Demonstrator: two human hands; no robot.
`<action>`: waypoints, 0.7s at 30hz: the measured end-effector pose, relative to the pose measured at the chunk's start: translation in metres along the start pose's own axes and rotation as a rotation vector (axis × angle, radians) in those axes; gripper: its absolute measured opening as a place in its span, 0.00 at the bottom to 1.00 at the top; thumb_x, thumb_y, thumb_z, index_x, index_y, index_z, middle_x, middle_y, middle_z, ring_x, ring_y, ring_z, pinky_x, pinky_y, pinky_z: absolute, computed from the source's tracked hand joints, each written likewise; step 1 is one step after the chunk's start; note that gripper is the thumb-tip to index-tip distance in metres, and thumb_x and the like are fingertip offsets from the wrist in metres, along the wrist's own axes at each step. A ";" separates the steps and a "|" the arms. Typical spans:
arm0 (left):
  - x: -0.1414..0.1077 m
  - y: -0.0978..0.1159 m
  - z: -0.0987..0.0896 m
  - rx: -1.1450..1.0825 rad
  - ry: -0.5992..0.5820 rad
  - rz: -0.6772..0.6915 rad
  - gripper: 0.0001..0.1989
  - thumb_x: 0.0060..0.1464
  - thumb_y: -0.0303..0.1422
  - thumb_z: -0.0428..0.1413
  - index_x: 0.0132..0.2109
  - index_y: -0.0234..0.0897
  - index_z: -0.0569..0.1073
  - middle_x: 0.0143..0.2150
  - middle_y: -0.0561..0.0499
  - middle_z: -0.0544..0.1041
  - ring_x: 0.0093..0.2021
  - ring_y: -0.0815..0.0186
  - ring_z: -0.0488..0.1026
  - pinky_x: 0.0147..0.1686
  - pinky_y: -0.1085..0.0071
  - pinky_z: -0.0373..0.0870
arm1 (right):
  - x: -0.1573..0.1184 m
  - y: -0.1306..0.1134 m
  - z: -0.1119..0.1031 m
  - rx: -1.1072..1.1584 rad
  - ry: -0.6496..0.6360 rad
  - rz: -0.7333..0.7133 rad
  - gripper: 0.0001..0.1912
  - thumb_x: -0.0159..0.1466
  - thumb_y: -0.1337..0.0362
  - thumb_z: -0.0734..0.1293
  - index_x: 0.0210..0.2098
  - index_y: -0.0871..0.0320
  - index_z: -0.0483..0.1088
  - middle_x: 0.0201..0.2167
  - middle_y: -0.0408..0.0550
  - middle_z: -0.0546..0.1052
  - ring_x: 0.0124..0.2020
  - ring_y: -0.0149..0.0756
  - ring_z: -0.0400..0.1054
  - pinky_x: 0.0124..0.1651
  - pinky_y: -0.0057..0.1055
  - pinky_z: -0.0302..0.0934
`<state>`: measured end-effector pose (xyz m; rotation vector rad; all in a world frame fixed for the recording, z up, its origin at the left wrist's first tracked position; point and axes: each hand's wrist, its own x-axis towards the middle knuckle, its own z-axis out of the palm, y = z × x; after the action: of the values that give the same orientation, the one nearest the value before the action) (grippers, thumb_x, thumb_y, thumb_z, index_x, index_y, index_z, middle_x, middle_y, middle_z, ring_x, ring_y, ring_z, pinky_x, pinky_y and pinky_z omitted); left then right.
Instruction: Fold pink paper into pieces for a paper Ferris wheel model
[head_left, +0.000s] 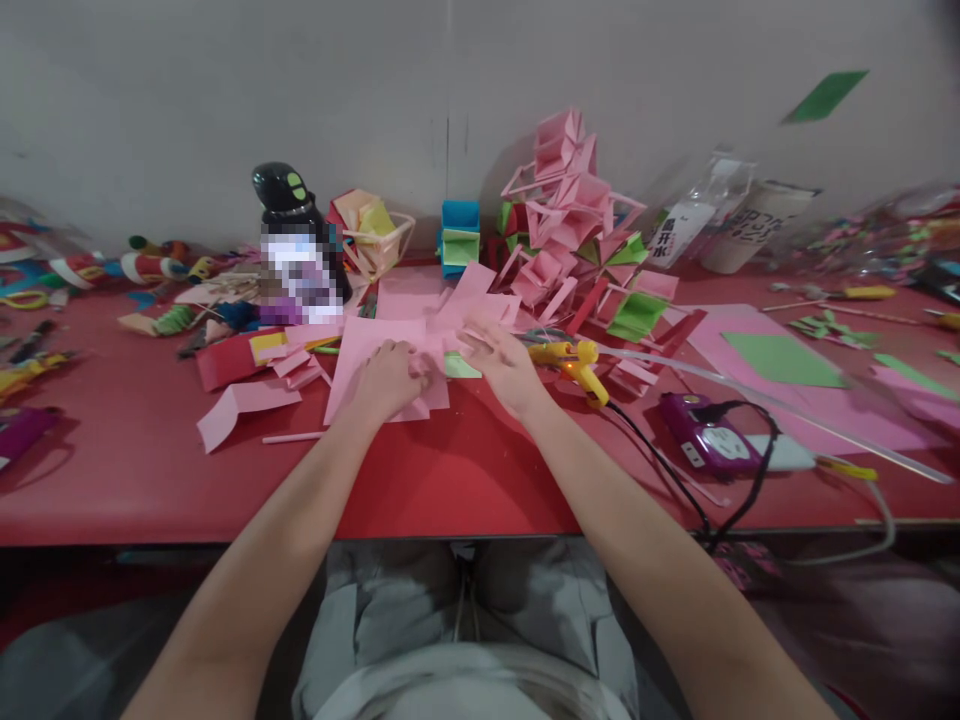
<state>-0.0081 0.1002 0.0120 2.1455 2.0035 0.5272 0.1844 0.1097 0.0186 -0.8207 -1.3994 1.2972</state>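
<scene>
Pink paper sheets (349, 372) lie in an overlapping pile on the red table (457, 470). My left hand (394, 380) rests over the pile with its fingers bent; whether they hold anything is hidden. My right hand (499, 362) is at the right side of the pile, its fingers apart and holding nothing. Between the hands a light green paper piece (461, 366) shows. Just right of my right hand lies a yellow glue gun (574, 362) with a clear glue stick (712, 378) stretching out behind it.
Folded pink paper shapes (566, 215) are stacked against the wall. A black object (281, 190) with a partly blurred front stands at the back left. A purple box (701, 435) with cables, a bottle (686, 215) and a cup (757, 230) are to the right.
</scene>
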 end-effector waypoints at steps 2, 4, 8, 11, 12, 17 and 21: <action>0.003 -0.004 0.000 -0.165 0.042 -0.005 0.18 0.53 0.38 0.60 0.50 0.37 0.73 0.49 0.41 0.76 0.47 0.53 0.74 0.45 0.61 0.71 | -0.001 0.002 0.001 -0.062 -0.014 0.030 0.27 0.60 0.63 0.70 0.58 0.54 0.68 0.65 0.55 0.68 0.61 0.42 0.68 0.63 0.43 0.63; 0.007 -0.009 -0.002 -0.307 0.090 0.054 0.10 0.55 0.38 0.57 0.41 0.38 0.74 0.40 0.46 0.77 0.40 0.59 0.73 0.40 0.65 0.70 | 0.000 0.004 0.001 -0.142 0.025 0.058 0.23 0.60 0.64 0.69 0.55 0.57 0.70 0.61 0.56 0.71 0.58 0.40 0.70 0.61 0.41 0.65; 0.014 -0.013 -0.011 -0.552 0.219 0.188 0.10 0.59 0.38 0.54 0.32 0.37 0.70 0.33 0.51 0.73 0.35 0.65 0.70 0.39 0.69 0.69 | 0.000 0.002 0.003 -0.204 0.051 0.119 0.17 0.61 0.62 0.69 0.49 0.59 0.72 0.54 0.56 0.76 0.49 0.37 0.74 0.53 0.36 0.69; 0.016 -0.010 -0.014 -0.681 0.279 0.179 0.13 0.60 0.40 0.54 0.30 0.37 0.68 0.30 0.52 0.71 0.33 0.66 0.69 0.38 0.69 0.69 | -0.002 -0.001 0.003 -0.215 -0.056 0.138 0.12 0.61 0.57 0.69 0.38 0.60 0.74 0.37 0.50 0.79 0.35 0.33 0.73 0.42 0.33 0.70; 0.016 -0.009 -0.013 -0.722 0.276 0.166 0.13 0.60 0.40 0.54 0.32 0.36 0.69 0.31 0.51 0.72 0.34 0.66 0.70 0.39 0.68 0.70 | -0.002 -0.001 0.003 -0.222 -0.077 0.131 0.12 0.61 0.56 0.69 0.35 0.60 0.73 0.31 0.47 0.77 0.32 0.32 0.71 0.39 0.32 0.69; 0.006 0.002 -0.006 -0.840 0.164 0.065 0.37 0.50 0.43 0.65 0.64 0.39 0.64 0.64 0.38 0.68 0.55 0.54 0.72 0.51 0.58 0.72 | 0.002 0.003 -0.005 -0.172 0.053 0.047 0.18 0.58 0.49 0.71 0.28 0.58 0.70 0.21 0.41 0.71 0.23 0.29 0.65 0.30 0.29 0.62; -0.004 0.008 -0.011 -0.780 -0.074 0.160 0.55 0.38 0.43 0.73 0.71 0.44 0.56 0.71 0.36 0.59 0.60 0.47 0.68 0.52 0.56 0.72 | 0.005 0.001 -0.010 -0.175 0.165 -0.052 0.23 0.56 0.44 0.73 0.24 0.57 0.68 0.19 0.40 0.68 0.22 0.28 0.61 0.28 0.28 0.58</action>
<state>-0.0043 0.0942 0.0241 1.7788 1.2686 1.0250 0.1928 0.1175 0.0179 -0.9801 -1.4058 1.0528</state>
